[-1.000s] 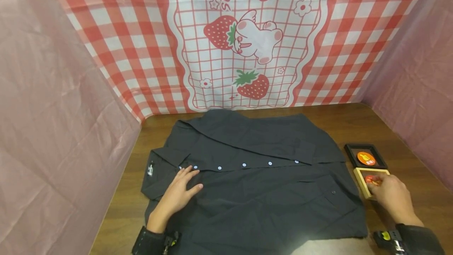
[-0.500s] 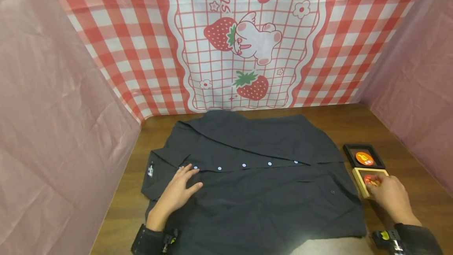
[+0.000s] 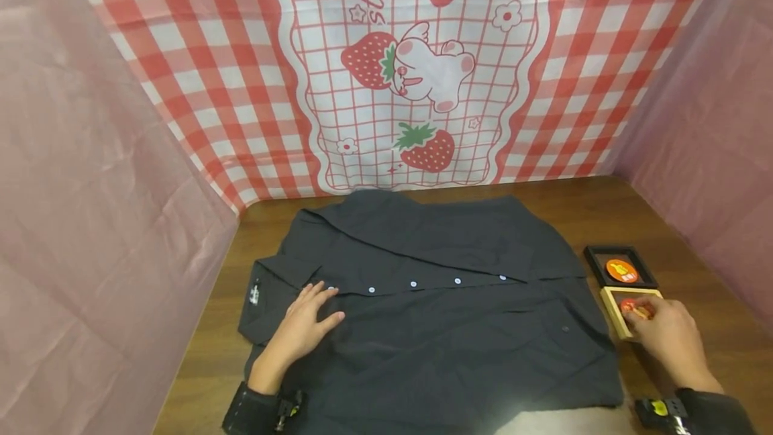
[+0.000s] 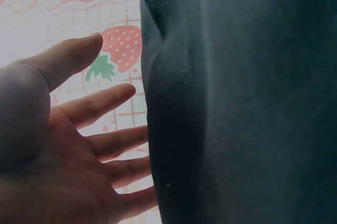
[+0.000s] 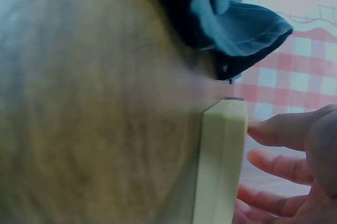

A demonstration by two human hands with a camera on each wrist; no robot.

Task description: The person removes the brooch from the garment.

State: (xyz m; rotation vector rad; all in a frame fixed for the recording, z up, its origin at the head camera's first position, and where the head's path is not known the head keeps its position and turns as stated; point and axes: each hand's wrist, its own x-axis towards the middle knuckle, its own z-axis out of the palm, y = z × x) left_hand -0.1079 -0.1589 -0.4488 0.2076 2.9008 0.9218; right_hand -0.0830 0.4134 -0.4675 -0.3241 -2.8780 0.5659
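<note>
A dark button-up shirt (image 3: 447,334) lies spread flat on the wooden table, its collar (image 3: 272,294) to the left and a row of pale buttons (image 3: 413,284) across it. My left hand (image 3: 304,324) rests on the shirt near the collar with its fingers spread, holding nothing. At the right, my right hand (image 3: 667,334) is over a small light-wood tray (image 3: 611,314) with a red and orange round piece (image 3: 628,303) inside. In the right wrist view its thumb and fingers (image 5: 279,166) stand apart near the tray's rim. The fingers partly hide the round piece in the head view.
A black square tray (image 3: 594,264) holding an orange round piece (image 3: 622,271) sits directly behind the light one. Red checked cloth (image 3: 211,86) hangs at the back, with pink cloth (image 3: 90,186) on the left side and another (image 3: 712,153) on the right.
The head view has shifted slightly. Both hands, the shirt and the trays keep their places.
</note>
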